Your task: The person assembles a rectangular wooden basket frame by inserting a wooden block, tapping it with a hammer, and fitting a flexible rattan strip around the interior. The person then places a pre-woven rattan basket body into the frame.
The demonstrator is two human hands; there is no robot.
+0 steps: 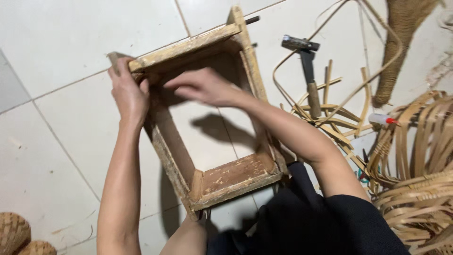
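Note:
A rough square wooden frame [226, 177] stands on the white tiled floor in front of me, open through the middle. My left hand [127, 92] grips its far left corner, fingers wrapped over the top edge. My right hand [203, 87] reaches across the inside of the frame near that same corner, fingers spread and blurred, holding nothing that I can see.
A hammer [306, 71] lies to the right of the frame among loose bamboo strips [330, 113]. Coiled rattan strips [420, 189] pile at the right edge. A small white bottle with a red tip [382, 119] lies there. Woven baskets [19, 236] sit bottom left.

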